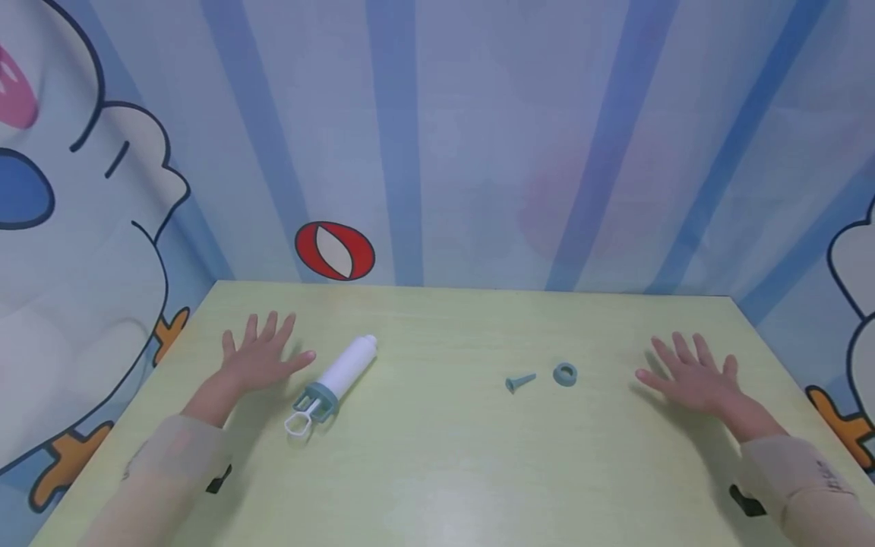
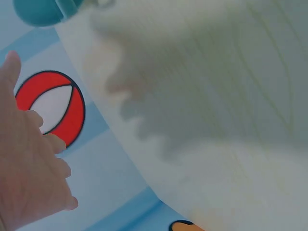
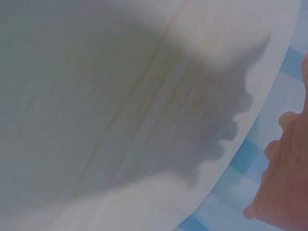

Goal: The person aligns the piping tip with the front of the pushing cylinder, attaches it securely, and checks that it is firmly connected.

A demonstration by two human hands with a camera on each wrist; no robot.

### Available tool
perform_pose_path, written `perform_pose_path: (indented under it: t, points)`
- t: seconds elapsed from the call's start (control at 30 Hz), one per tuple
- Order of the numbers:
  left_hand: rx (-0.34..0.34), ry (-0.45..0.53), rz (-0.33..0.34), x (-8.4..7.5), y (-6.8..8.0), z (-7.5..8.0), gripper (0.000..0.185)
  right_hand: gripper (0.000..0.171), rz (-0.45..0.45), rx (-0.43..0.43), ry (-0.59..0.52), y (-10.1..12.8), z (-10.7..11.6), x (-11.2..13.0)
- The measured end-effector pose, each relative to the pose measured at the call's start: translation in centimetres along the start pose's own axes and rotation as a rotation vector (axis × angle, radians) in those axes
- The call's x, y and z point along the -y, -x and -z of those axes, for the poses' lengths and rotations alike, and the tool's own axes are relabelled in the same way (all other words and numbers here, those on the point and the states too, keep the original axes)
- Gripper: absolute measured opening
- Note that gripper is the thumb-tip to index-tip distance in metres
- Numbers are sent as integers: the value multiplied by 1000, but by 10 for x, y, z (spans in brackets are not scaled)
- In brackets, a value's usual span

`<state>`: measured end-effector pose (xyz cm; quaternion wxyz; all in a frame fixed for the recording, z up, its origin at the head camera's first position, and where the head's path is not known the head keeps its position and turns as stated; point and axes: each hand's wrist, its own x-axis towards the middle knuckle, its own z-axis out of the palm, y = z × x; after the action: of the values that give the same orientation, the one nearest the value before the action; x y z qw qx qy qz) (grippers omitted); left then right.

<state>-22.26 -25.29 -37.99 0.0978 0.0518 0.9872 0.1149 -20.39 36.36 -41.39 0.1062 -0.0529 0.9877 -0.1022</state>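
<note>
A white tube with a grey-green collar and a white plunger loop [image 1: 335,381] lies on the pale yellow table [image 1: 437,471], slanting toward the back. My left hand [image 1: 263,355] lies flat and spread just left of it, thumb near the tube, holding nothing. A small grey-green nozzle [image 1: 519,381] and a grey-green ring [image 1: 564,374] lie right of centre. My right hand [image 1: 690,374] is spread flat to the right of the ring, apart from it. In the left wrist view my left hand [image 2: 29,163] shows beside a blurred teal part [image 2: 41,10]. Part of my right hand [image 3: 284,183] shows in the right wrist view.
Cartoon-printed blue striped walls [image 1: 478,144] close in the table at the back and both sides. A red and white ball print [image 1: 335,251] sits on the back wall. Bare tabletop lies between the tube and the nozzle and along the front.
</note>
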Motion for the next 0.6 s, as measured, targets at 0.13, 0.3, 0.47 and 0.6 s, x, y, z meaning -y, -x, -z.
perform_pose_path:
  t: [0.13, 0.3, 0.47, 0.6]
  points:
    - [-21, -34, -44, -14, -3, -3, 90, 85, 18, -15, 13, -2, -1, 5]
    - [-39, -99, -103, -32, -10, -8, 85, 84, 47, -44, 17, -3, 0, 15]
    - [-33, -142, -170, -53, -17, -14, 83, 83, 68, -70, 35, -5, 0, 21]
    - [-43, -151, -231, -68, -20, -19, 82, 82, 87, -93, 38, -7, -1, 27]
